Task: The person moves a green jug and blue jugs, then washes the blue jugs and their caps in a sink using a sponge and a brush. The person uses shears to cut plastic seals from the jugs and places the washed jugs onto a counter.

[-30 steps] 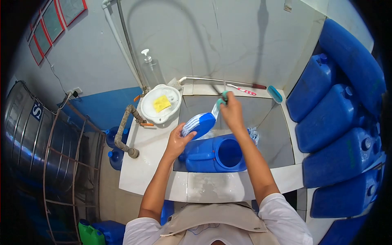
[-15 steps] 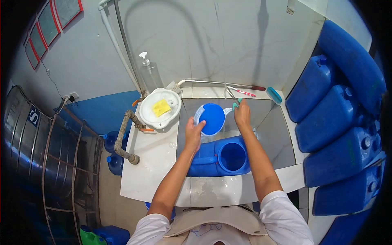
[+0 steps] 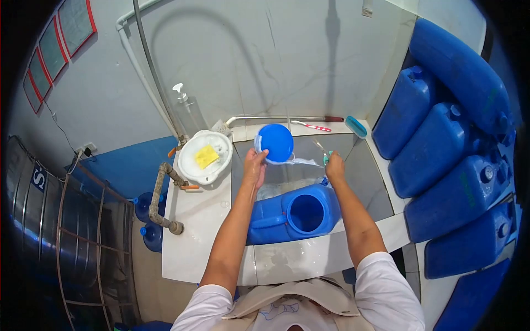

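My left hand [image 3: 254, 167] grips a round blue lid [image 3: 277, 142] by its lower left edge, thumb on its face. Whitish plastic wrap clings to the lid's rim, and a loose strip [image 3: 301, 161] of it stretches right toward my other hand. In my right hand [image 3: 335, 168] is a pair of scissors [image 3: 326, 156] with teal handles, blades pointing up and left; the fingers partly hide the handles. Below both hands a blue jerrycan [image 3: 292, 193] lies in the sink, its wide mouth uncapped. Behind it is something of clear plastic, partly hidden.
On the left counter a white basin [image 3: 185, 163] holds a yellow sponge [image 3: 206, 156], beside a pump bottle [image 3: 190, 113] and pipe tap [image 3: 162, 190]. A red-and-white toothbrush [image 3: 312, 127] and teal brush [image 3: 355, 127] lie on the back ledge. Blue jerrycans [image 3: 436, 143] line the right.
My right hand and the scissors have moved lower, away from the lid. The plastic strip now hangs longer along the lid's lower edge. The view has shifted slightly.
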### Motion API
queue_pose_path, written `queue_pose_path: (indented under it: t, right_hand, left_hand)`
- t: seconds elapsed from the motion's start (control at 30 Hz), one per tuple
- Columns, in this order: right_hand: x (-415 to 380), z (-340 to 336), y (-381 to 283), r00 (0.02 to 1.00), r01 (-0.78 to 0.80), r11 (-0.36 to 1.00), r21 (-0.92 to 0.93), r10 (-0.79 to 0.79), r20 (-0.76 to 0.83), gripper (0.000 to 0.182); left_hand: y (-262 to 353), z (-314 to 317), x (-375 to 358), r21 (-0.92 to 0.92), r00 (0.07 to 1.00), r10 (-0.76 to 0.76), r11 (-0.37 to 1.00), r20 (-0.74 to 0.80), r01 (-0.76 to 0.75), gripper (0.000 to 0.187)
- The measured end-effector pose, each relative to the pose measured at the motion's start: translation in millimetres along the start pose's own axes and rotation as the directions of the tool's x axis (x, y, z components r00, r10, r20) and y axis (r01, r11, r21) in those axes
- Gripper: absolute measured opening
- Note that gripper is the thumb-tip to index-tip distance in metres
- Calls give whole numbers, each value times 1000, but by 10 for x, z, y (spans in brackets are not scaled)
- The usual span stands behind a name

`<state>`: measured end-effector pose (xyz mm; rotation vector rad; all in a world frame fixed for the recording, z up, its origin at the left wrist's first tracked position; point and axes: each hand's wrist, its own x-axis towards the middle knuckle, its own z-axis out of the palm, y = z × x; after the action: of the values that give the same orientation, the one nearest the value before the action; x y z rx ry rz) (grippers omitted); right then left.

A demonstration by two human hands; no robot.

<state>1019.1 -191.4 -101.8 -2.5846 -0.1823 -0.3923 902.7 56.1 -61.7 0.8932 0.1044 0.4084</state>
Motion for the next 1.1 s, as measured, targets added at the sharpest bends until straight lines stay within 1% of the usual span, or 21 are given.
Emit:
queue_pose_path:
  t: [0.13,0.2,0.3,0.33,0.4,0.43,0.47,0.53,0.57,0.6,0.67,0.7,0.77,0.8,0.83,0.87,0.93,0.97,1.0,1.03,1.1]
  right_hand:
    - [53,-169,174,997,-69,996,-63,71,20,16]
    - [79,-225,234,999,-34,997,-76,33,-6,14]
    - [298,-361,250,996,12,996,-86,-20,-83,15]
    - [346,-418,197,992,15,997,-78,-25,-127,17]
    - [394,-543,58,987,12,1000,-11,-14,-160,20]
    - [408,-568,41,981,14,999,48,-4,-195,24]
    - [402,-594,30,982,12,999,44,-4,-191,24]
    - [430,-587,47,973,-48,995,89,67,-220,30]
    - [435,-573,46,974,-44,995,94,64,-218,30]
    - [436,-565,52,969,-43,994,95,65,-240,29]
    - [465,-556,137,965,-37,995,98,61,-257,29]
    - [493,-544,228,954,-37,997,64,55,-294,27]
    - [551,-571,380,943,-29,999,33,38,-331,25]
    - [553,-608,439,969,-9,995,-100,-16,-248,26]
    - [539,-618,417,986,23,973,-230,-60,-155,28]
    - [551,-580,348,986,37,973,-228,-72,-148,28]
    - [489,-606,89,972,76,997,21,-79,221,36]
    - [357,-625,-69,896,-42,956,290,-92,434,40]
    - [103,-663,-330,810,-179,832,525,-178,559,39]
    - [-156,-701,-581,716,-344,640,687,-295,633,38]
    - [-512,-852,-997,516,-685,180,706,-564,645,38]
  left_hand:
    - [166,51,169,-174,996,58,982,-64,-69,24]
    - [185,32,203,-149,990,110,981,-89,-122,21]
    - [149,77,159,371,985,-106,916,-135,150,33]
    - [131,83,113,374,984,-106,915,-140,152,33]
    - [89,102,38,610,966,26,780,-256,140,31]
    - [24,-21,71,480,965,-63,858,-256,184,37]
    - [-64,-137,79,477,963,-68,858,-259,189,37]
    - [17,-156,-21,650,951,228,759,-211,-38,46]
    - [158,-169,-114,623,981,130,782,-147,-10,55]
    - [326,-123,-191,625,979,136,780,-151,-12,55]
    - [550,-106,-301,580,982,-161,792,-102,191,62]
    - [624,-165,-343,581,981,-159,791,-109,192,62]
    - [776,-304,-402,590,966,225,800,-131,-106,50]
    - [868,-365,-430,591,962,233,799,-139,-108,50]
    - [964,-424,-472,460,974,174,883,-145,-89,48]
    - [1044,-468,-508,317,983,115,946,-140,-66,46]
    - [1153,-481,-592,279,988,44,960,-146,-2,45]
    - [1181,-475,-631,129,995,-16,991,-101,29,46]
    - [1198,-459,-672,-22,996,-71,997,-45,70,48]
    - [1215,-426,-716,-24,996,-75,997,-46,74,48]
    - [1243,-341,-803,-198,996,-83,976,29,87,51]
